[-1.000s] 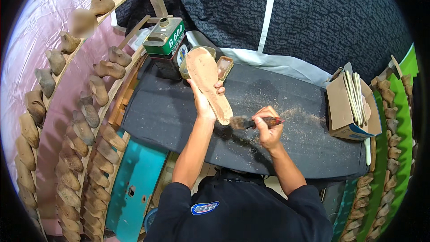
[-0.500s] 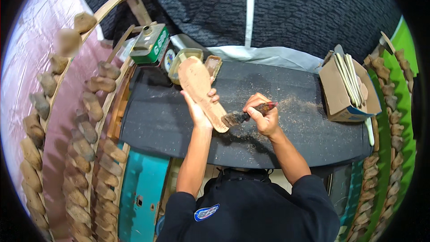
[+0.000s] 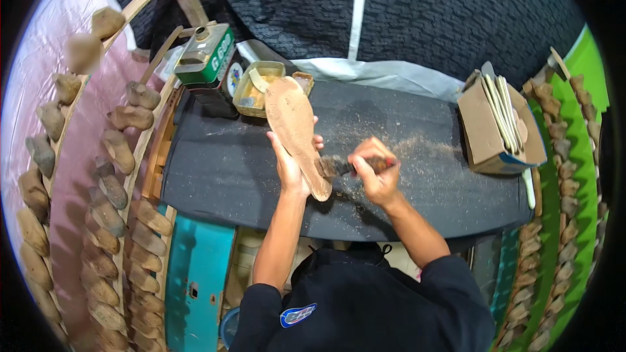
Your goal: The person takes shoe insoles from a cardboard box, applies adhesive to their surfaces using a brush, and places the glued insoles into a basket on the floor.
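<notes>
My left hand (image 3: pixel 291 168) grips a tan shoe insole (image 3: pixel 291 120) by its edges, the wide end pointing away from me and the narrow end toward me. In my right hand (image 3: pixel 376 169) is a dark-bristled brush (image 3: pixel 334 167) with a reddish-black handle. Its bristles touch the right edge of the insole near the narrow end. Fingers of both hands are closed round what they hold. Brown crumbs lie scattered over the dark cloth beneath and to the right.
A dark-covered table (image 3: pixel 222 176) bears a green-and-white metal can (image 3: pixel 207 58) and a yellowish tub (image 3: pixel 246 99) at the back left. A cardboard box (image 3: pixel 486 124) with pale strips stands at the right. Wooden shoe lasts (image 3: pixel 117 150) line racks on both sides.
The insole has turned in my left hand and now stands more upright. The brush has moved slightly left and up along its edge. The whole view has shifted a little.
</notes>
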The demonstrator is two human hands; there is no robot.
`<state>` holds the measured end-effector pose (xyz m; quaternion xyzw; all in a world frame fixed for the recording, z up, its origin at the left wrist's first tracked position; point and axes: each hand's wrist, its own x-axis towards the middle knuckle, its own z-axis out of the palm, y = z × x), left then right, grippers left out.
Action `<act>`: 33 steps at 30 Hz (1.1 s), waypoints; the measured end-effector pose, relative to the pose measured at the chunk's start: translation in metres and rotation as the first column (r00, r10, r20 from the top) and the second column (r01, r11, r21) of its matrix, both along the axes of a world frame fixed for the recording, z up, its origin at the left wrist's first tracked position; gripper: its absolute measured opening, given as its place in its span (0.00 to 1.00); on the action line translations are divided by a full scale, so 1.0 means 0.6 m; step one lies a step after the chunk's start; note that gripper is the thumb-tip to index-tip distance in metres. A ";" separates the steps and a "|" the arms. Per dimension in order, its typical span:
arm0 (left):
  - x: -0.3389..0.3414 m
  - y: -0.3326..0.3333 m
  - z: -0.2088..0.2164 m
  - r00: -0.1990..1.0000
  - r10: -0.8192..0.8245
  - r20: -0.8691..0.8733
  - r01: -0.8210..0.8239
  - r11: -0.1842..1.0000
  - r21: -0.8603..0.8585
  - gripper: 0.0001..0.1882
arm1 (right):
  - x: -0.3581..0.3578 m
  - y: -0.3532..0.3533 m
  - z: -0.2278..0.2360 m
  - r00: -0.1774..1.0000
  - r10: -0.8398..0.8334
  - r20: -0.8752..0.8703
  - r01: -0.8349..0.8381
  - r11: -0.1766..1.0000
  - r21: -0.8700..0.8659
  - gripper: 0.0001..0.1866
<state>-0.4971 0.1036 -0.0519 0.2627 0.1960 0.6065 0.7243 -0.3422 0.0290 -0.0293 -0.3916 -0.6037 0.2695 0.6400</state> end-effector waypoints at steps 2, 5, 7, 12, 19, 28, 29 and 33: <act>-0.001 -0.007 -0.013 0.999 -0.026 -0.037 0.023 0.998 -0.066 0.43 | 0.006 -0.009 -0.009 0.993 0.002 0.121 -0.009 0.998 0.061 0.05; -0.006 -0.017 -0.029 1.000 -0.014 0.017 0.015 0.997 -0.071 0.43 | 0.011 -0.013 -0.009 0.984 0.074 0.159 -0.083 0.995 0.052 0.06; -0.011 -0.030 -0.030 1.000 -0.003 0.007 0.003 0.998 -0.071 0.42 | 0.011 -0.018 0.002 0.986 0.165 -0.003 -0.164 0.980 -0.109 0.05; 0.000 -0.059 -0.010 1.000 -0.019 -0.025 0.017 0.998 -0.060 0.41 | -0.006 -0.013 0.027 0.998 0.027 -0.061 -0.023 0.998 0.064 0.04; 0.046 -0.092 -0.011 0.997 -0.082 0.012 0.082 0.997 -0.018 0.39 | 0.029 -0.079 0.003 0.987 -0.117 0.109 0.099 0.981 0.164 0.02; 0.128 -0.144 -0.030 0.989 -0.118 0.089 0.128 0.985 -0.115 0.41 | 0.118 -0.201 -0.042 0.982 -0.148 0.116 0.130 0.980 0.150 0.02; 0.136 -0.148 -0.031 0.988 -0.128 0.084 0.137 0.984 -0.113 0.41 | 0.127 -0.210 -0.044 0.981 -0.159 0.111 0.141 0.978 0.152 0.02; 0.159 -0.165 -0.036 0.983 -0.138 0.122 0.153 0.979 -0.132 0.40 | 0.167 -0.235 -0.046 0.988 -0.067 0.142 0.050 0.992 0.120 0.02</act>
